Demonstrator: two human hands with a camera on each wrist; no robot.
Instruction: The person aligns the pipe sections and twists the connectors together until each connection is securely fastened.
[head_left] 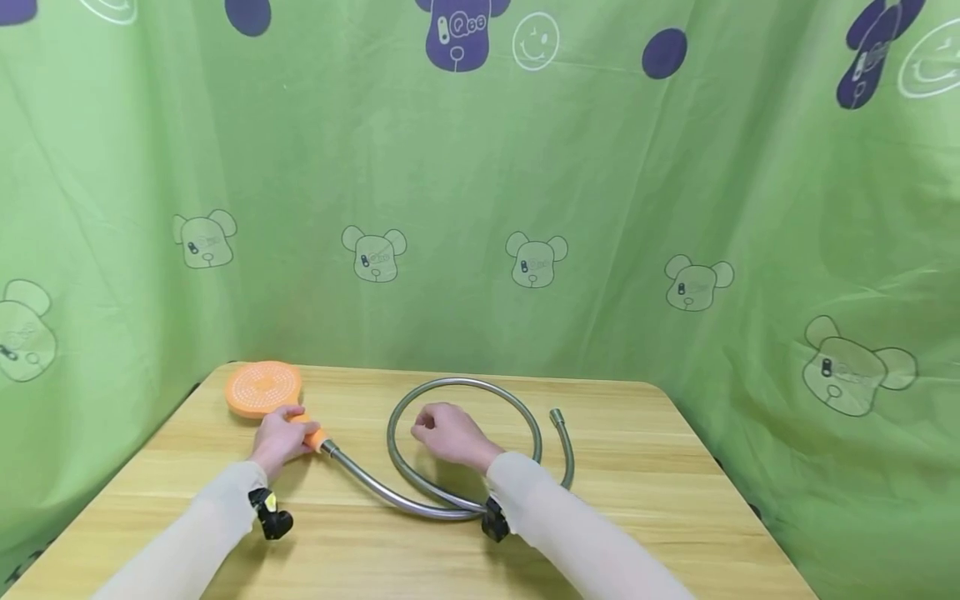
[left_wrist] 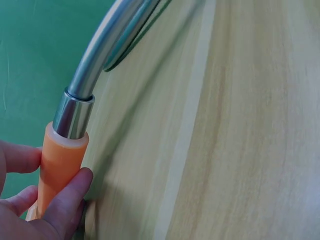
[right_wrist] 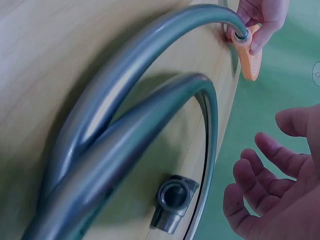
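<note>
An orange shower head lies at the table's far left, its round perforated face up. My left hand grips its handle, with thumb and fingers on either side of the orange end in the left wrist view. A silver shower hose joins that handle through a metal collar. Over the hose's loop hovers my right hand, fingers loosely bent and holding nothing. Below it, inside the loop, a small dark metal fitting with a round opening shows in the right wrist view; the hand hides it from the head view.
The hose coils across the middle of the wooden table, and its free end points away on the right. Green curtains with bear prints close in the back and both sides.
</note>
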